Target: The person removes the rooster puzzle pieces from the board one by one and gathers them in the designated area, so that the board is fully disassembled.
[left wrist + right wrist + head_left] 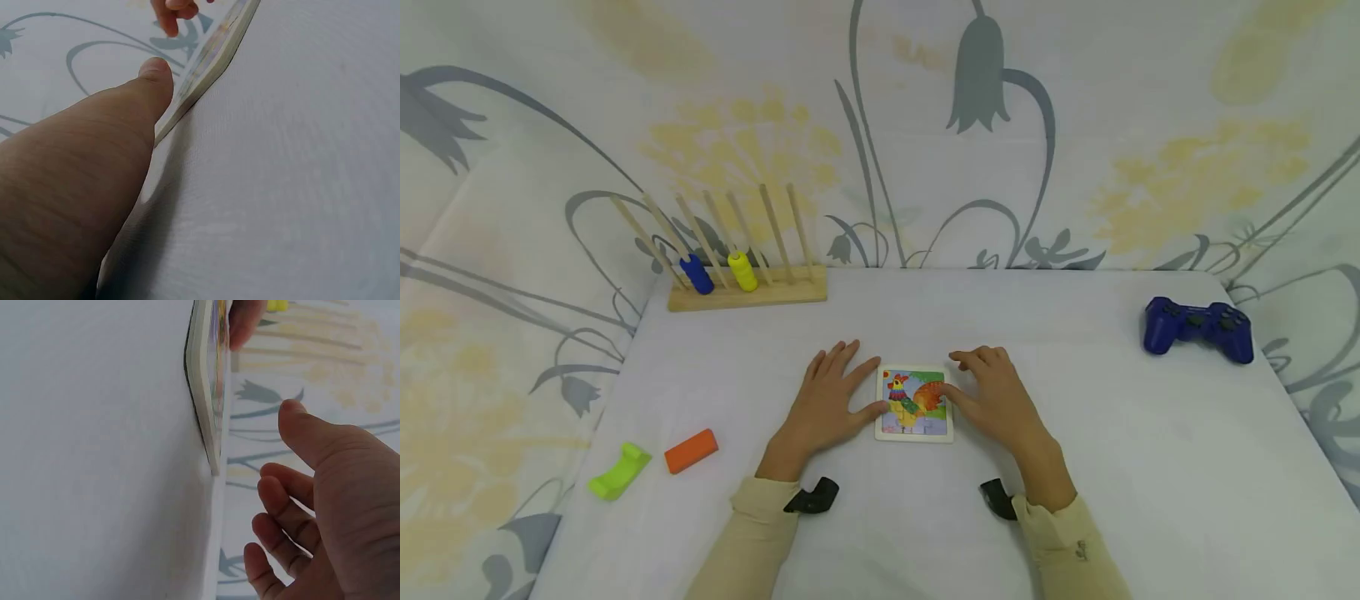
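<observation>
A small square jigsaw puzzle with a colourful rooster picture and a pale frame lies flat on the white table. At its left side is my left hand, fingers spread, with the thumb tip over the frame's left edge. My right hand is on the other side, its thumb reaching over the right edge and its fingers loosely bent beyond the top right corner. In the right wrist view the thumb stands apart from the fingers, with nothing between them. The left wrist view shows the left thumb beside the puzzle's edge.
A wooden peg rack with blue beads and yellow beads stands at the back left. An orange block and a green curved block lie front left. A blue game controller is at the far right.
</observation>
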{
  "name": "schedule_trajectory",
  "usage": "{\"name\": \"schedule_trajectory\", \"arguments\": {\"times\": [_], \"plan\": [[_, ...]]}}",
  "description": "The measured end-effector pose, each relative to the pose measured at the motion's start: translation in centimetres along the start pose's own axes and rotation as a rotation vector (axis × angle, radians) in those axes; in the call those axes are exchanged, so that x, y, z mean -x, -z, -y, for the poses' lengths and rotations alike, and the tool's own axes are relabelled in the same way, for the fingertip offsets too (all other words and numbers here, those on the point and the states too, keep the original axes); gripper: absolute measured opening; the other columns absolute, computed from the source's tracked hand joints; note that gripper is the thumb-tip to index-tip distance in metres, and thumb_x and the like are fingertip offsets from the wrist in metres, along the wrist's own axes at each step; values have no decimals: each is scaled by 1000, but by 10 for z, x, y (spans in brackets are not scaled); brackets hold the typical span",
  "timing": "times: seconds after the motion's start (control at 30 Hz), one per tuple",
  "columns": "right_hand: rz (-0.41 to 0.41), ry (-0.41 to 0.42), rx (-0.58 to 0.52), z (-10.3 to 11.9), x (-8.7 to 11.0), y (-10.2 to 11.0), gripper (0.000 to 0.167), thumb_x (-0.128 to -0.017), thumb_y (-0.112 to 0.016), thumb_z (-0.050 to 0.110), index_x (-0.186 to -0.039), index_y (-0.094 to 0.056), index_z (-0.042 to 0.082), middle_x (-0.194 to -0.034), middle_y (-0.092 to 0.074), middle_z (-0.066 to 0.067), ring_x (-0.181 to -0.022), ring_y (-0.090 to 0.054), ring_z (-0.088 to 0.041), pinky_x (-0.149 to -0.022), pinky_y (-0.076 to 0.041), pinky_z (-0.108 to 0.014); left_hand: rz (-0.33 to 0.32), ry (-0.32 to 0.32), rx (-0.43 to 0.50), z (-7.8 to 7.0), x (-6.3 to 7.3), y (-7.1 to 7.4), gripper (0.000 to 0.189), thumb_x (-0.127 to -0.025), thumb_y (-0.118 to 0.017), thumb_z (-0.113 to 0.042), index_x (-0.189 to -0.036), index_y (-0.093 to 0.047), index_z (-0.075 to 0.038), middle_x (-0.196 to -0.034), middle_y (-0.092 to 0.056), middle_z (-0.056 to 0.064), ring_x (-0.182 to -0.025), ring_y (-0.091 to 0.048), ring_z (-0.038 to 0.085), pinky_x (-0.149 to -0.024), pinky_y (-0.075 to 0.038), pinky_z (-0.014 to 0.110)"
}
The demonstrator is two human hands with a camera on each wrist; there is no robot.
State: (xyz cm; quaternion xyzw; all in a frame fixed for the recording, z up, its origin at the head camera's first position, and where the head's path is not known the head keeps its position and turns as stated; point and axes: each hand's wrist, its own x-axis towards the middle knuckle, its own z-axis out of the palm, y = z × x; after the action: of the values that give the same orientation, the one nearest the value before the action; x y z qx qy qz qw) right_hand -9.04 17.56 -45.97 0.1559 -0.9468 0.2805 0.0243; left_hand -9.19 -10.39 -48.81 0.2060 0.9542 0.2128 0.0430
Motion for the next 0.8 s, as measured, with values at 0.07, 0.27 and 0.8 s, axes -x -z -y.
{"name": "schedule_trajectory", "arguments": {"times": [0.07, 0.27, 0.8], "plan": [[47, -10, -46, 9, -5, -3, 44, -91, -78, 31, -125, -68, 5, -99, -66, -6, -105, -54, -28, -94, -49, -45, 2, -8, -9, -1, 0, -1, 72, -94, -58, -65, -154, -47, -27, -168, -29, 11, -158, -20, 35, -129, -12, 55], [190, 39, -91, 35, -21, -15, 35, -93, -76, 32, -118, -71, 9, -103, -69, -1, -95, -61, -18, -87, -54, -40, -17, -17, -39, 0, 1, -3, 70, -93, -60, -65, -151, -50, -27, -167, -30, 11, -157, -23, 35, -129, -15, 56], [323, 15, 1, 48, -43, -22, 33, -86, -83, 30, -110, -76, 8, -100, -69, 2, -89, -62, -15, -88, -56, -37, -37, -8, -57, -5, 1, -3, 67, -95, -59, -62, -152, -49, -29, -166, -32, 11, -156, -25, 35, -127, -16, 58]]}}
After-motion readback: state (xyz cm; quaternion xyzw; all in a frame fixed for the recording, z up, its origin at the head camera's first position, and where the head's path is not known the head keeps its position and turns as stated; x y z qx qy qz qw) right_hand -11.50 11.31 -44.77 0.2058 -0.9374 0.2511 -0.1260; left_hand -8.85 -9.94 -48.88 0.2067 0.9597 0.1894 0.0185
